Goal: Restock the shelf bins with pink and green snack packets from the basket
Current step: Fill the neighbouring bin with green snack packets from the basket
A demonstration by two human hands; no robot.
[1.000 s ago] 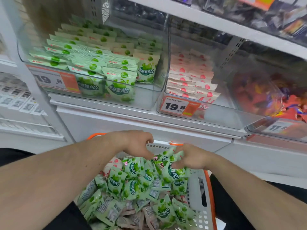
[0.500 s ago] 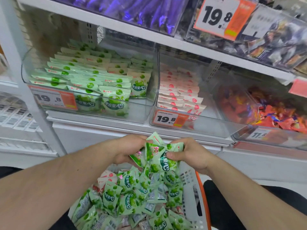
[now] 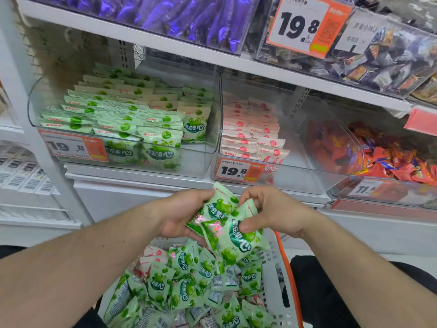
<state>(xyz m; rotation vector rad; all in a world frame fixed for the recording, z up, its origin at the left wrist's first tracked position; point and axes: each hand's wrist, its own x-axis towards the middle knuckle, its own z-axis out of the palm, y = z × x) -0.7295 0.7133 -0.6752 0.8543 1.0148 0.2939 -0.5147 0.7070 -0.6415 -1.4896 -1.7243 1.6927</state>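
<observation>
Both hands hold a small bunch of green snack packets (image 3: 227, 221) above the basket (image 3: 275, 278). My left hand (image 3: 179, 213) grips the bunch from the left; my right hand (image 3: 272, 211) pinches it from the right, thumb on the front packet. The white basket with an orange rim is heaped with green packets (image 3: 186, 287), and a few pink packets (image 3: 151, 256) show near its far left. On the shelf, a clear bin (image 3: 203, 162) holds rows of green packets. The clear bin to its right (image 3: 307, 176) holds rows of pink packets (image 3: 250, 133) on its left side.
A clear bin of red and orange sweets (image 3: 390, 162) sits at the right. The upper shelf carries purple packets (image 3: 189, 15) and dark mixed sweets (image 3: 390, 55). Price tags (image 3: 236, 171) hang on the bin fronts. A white shelf post (image 3: 35, 138) stands at the left.
Both hands have risen out of the basket with the green packets, up towards the shelf edge. The view has tilted upward, showing more of the top shelf.
</observation>
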